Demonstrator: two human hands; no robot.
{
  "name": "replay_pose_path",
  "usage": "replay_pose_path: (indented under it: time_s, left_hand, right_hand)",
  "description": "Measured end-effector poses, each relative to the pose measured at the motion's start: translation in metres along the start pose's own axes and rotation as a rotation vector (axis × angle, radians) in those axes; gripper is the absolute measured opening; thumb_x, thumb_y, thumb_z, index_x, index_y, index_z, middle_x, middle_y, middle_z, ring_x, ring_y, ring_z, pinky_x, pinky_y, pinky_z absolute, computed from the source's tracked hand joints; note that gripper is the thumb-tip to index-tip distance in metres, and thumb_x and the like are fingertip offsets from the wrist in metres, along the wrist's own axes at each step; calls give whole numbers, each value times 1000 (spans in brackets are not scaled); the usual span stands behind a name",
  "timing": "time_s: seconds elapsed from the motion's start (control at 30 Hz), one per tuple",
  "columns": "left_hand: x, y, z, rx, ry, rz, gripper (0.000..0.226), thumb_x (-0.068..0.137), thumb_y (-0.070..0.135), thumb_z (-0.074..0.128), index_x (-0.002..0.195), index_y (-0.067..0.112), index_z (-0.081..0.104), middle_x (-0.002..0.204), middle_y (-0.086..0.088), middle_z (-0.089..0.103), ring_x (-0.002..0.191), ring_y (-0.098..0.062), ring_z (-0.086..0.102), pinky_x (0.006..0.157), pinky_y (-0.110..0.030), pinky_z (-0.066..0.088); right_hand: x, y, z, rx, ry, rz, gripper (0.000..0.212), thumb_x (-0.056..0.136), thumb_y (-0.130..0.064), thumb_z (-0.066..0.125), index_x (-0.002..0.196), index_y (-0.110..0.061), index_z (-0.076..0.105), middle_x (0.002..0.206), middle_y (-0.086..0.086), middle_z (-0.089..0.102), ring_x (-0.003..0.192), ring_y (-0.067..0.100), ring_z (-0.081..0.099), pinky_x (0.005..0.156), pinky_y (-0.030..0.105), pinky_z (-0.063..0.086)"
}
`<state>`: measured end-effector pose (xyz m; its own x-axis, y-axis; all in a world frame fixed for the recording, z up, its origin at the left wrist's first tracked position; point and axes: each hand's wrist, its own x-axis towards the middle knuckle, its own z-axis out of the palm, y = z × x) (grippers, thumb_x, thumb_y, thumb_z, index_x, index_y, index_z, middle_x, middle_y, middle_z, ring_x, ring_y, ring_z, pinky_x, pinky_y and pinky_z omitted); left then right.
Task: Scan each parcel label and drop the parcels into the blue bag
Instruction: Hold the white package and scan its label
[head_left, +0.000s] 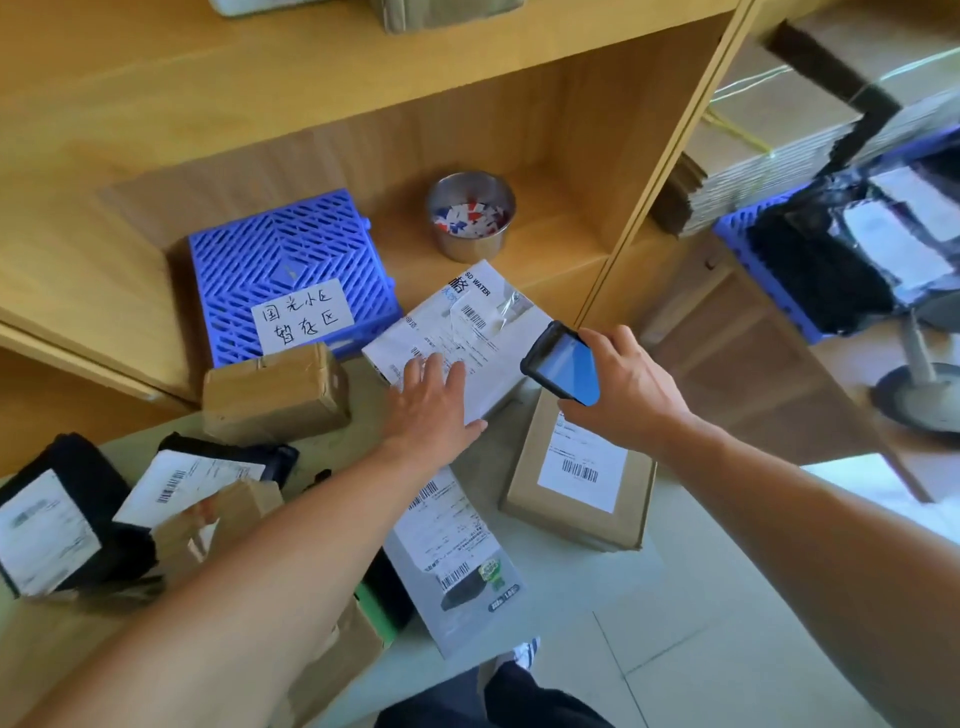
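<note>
At frame centre I have the left hand (434, 402) flat, fingers spread, palm down on the white parcel (457, 338), gripping nothing. The right hand (626, 384) is closed around the handheld scanner (563, 364), its blue screen facing up, just right of that parcel's label. A brown box (579, 480) lies below the scanner; black parcels (57, 514) sit lower left. I cannot see the blue bag

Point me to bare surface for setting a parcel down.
Free: wooden shelf right of the steel bowl, and pale floor right of the brown box. Crowded: everything left of the left hand, parcels overlapping.
</note>
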<state>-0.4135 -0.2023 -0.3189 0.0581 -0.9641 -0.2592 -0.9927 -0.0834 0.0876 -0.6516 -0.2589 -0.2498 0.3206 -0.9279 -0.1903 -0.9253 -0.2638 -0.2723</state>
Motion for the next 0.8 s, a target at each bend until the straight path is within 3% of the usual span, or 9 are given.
replay_pose_path:
  time_s: [0.1, 0.23, 0.5, 0.67, 0.8]
  left_hand:
    - [1, -3, 13, 37, -57, -42, 99, 78, 73, 66, 150, 20, 25, 150, -12, 28, 133, -35, 31, 100, -45, 45]
    - [-3, -7, 26, 59, -69, -26, 100, 79, 54, 77, 153, 20, 20, 150, -13, 22, 133, -35, 29, 99, -41, 47]
    - [-6, -16, 35, -8, -36, -30, 89, 83, 29, 75, 154, 21, 21, 153, -8, 22, 132, -34, 28, 93, -40, 53]
    - [-1, -21, 52, -51, 14, -63, 103, 80, 37, 81, 157, 23, 15, 162, -12, 8, 150, -44, 5, 104, -48, 49]
    - [2, -20, 63, -122, 38, -94, 97, 89, 29, 74, 160, 29, 8, 169, -5, -8, 154, -38, -8, 97, -48, 52]
  right_hand:
    - [3, 1, 11, 13, -3, 16, 91, 72, -52, 75, 149, -23, 37, 119, 2, 44, 106, 32, 56, 81, 43, 53]
    - [4, -3, 20, 8, -14, 8, 91, 73, -52, 75, 150, -22, 37, 120, 2, 45, 105, 30, 56, 73, 36, 47]
    - [4, -6, 23, 19, -10, -2, 93, 74, -53, 74, 151, -19, 36, 121, 3, 44, 107, 30, 56, 77, 37, 50]
    - [2, -5, 29, 13, 1, 1, 91, 75, -54, 73, 151, -20, 35, 123, 2, 44, 108, 28, 55, 75, 35, 48]
    - [2, -3, 36, -12, -19, -9, 93, 75, -54, 74, 152, -20, 34, 124, 3, 44, 110, 28, 55, 76, 36, 50]
